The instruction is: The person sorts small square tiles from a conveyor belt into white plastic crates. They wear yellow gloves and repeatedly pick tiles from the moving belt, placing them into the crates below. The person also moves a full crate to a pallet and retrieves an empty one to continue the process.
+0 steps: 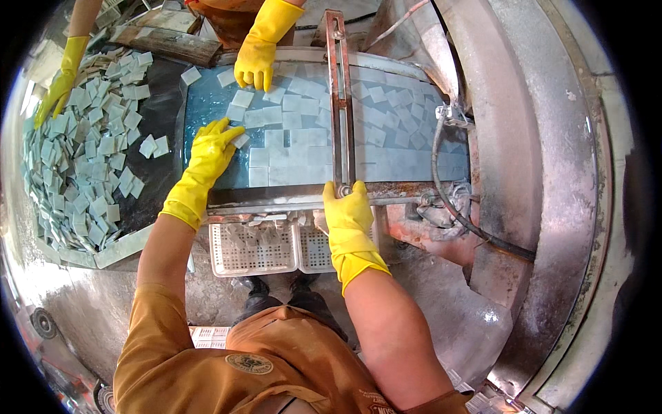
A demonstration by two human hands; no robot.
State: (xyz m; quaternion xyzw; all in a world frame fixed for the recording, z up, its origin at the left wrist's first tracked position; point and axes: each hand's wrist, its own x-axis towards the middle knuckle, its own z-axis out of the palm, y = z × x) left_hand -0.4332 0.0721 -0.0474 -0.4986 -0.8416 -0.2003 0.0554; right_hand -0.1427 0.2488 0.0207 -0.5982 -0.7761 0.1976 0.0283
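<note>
A pale square tile (pixel 241 141) is touched by the fingertips of the left hand (pixel 209 153), whose fingers are spread flat on the wet tray (pixel 207 103). The right hand (pixel 347 214) is pressed, fingers together, against the tray's near rim, just below one rusty metal bar (pixel 339 96). Beyond, two yellow-gloved hands of a co-worker (pixel 256 61) are seen; beneath, two white perforated baskets (pixel 255 252). Loose tiles, too many to count, are heaped (pixel 83 159) to the left.

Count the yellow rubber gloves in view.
4. The person's left hand lies on the tiles, the right hand at the metal bar's near end. A co-worker's gloves: one on the tiles, another far left.
</note>
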